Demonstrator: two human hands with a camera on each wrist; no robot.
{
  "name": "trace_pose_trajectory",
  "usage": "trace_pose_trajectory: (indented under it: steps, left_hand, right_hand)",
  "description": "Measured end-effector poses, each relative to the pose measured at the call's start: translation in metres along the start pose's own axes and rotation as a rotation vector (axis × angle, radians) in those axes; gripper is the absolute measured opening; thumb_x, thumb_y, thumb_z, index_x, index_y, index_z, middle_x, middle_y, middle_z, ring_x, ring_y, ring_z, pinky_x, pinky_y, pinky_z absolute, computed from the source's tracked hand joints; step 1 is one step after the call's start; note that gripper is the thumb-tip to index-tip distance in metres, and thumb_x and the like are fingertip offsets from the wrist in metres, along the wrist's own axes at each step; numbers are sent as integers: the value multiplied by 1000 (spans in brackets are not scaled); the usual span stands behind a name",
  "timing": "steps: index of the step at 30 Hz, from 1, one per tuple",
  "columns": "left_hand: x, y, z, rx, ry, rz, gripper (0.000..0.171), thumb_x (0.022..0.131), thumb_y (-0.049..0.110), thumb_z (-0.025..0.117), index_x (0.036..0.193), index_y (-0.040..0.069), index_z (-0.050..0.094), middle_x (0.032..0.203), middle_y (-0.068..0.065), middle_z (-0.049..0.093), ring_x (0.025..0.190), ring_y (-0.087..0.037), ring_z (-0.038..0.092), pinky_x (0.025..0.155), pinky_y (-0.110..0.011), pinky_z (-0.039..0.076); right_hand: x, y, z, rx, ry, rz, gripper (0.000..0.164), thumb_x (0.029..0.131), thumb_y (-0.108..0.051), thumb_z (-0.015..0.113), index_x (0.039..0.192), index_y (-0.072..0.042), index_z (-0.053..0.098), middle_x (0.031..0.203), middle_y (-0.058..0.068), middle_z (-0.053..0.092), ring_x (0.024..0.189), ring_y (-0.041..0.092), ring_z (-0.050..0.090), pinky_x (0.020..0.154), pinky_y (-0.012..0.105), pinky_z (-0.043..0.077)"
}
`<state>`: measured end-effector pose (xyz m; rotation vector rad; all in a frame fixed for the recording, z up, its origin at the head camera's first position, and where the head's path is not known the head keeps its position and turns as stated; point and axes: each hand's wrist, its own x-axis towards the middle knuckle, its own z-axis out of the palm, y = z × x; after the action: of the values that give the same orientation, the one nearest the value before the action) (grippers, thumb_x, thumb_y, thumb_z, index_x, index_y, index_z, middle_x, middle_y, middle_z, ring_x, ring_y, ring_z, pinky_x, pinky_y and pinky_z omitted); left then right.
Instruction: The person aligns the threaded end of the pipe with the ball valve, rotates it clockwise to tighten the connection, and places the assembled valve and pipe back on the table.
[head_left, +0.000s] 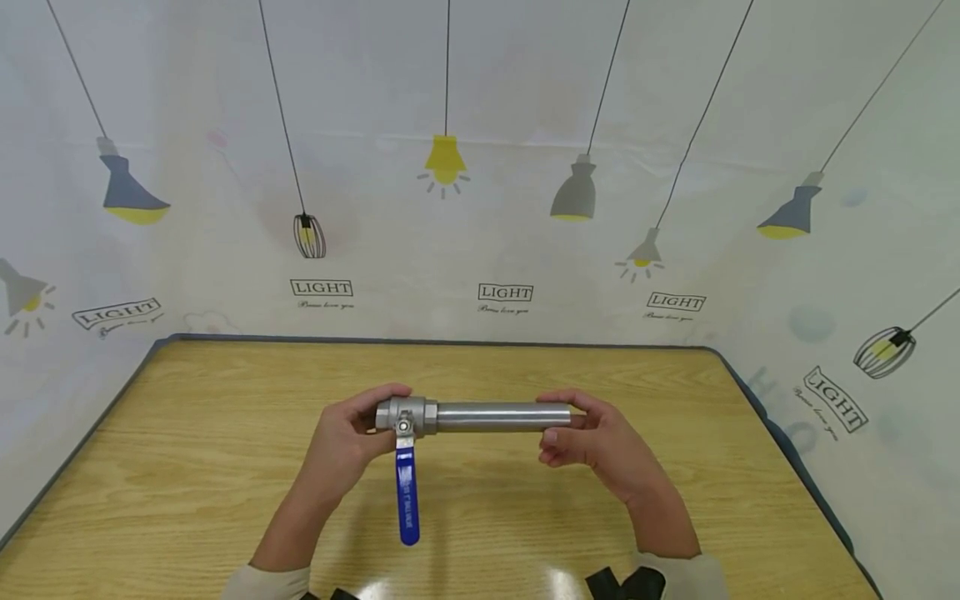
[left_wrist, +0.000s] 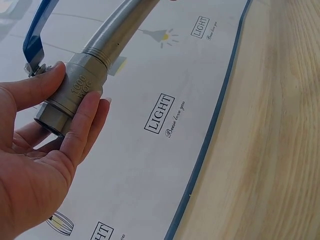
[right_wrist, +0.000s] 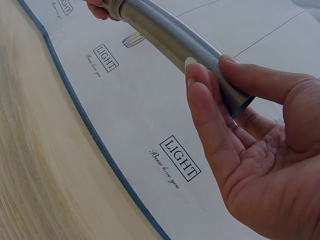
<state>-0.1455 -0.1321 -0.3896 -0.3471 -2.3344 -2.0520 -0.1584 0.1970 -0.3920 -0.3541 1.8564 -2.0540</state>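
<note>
A steel ball valve (head_left: pixel 415 410) with a blue lever handle (head_left: pixel 407 496) is joined to a straight steel pipe (head_left: pixel 495 417). Together they are held level above the table, the lever pointing toward me. My left hand (head_left: pixel 341 442) grips the valve body at its left end, thumb and fingers on opposite sides. In the left wrist view, raised lettering shows on the valve body (left_wrist: pixel 77 82), and a little thread shows where the pipe (left_wrist: pixel 112 35) enters. At the other end, my right hand (head_left: pixel 600 442) pinches the pipe between thumb and fingers; its open end (right_wrist: pixel 242 106) faces the palm.
Beneath the hands lies a wood-grain table (head_left: pixel 225 467) with a dark blue edge strip (head_left: pixel 435 340). A white wall covering (head_left: pixel 375 83) printed with lamps and LIGHT lettering stands behind it and along both sides.
</note>
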Motion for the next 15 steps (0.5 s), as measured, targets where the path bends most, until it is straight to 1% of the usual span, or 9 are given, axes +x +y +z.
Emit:
trace_pose_trajectory:
  steps: [4,8,15]
  left_hand:
    - [0,0,0,-4,-5,2,45,80,-8,71,123,2,63,116,-19,60,96,-22,59,76,-26,56]
    - [0,0,1,-9,-3,1,45,79,-8,71,123,2,63,115,-19,60,96,-21,60,75,-27,56]
    - [-2,2,1,-22,0,2,46,79,-6,73,124,1,63,116,-21,60,96,-20,60,76,-26,56]
  right_hand:
    - [0,0,0,25,-2,8,39,89,-3,67,126,-5,55,86,8,70,73,16,70,70,33,59]
    - [0,0,0,39,-11,7,34,90,-5,66,123,-4,56,82,6,70,71,15,69,68,32,59]
    - [0,-1,0,51,-36,-2,25,94,-7,61,119,-3,56,81,4,69,72,14,69,67,31,59]
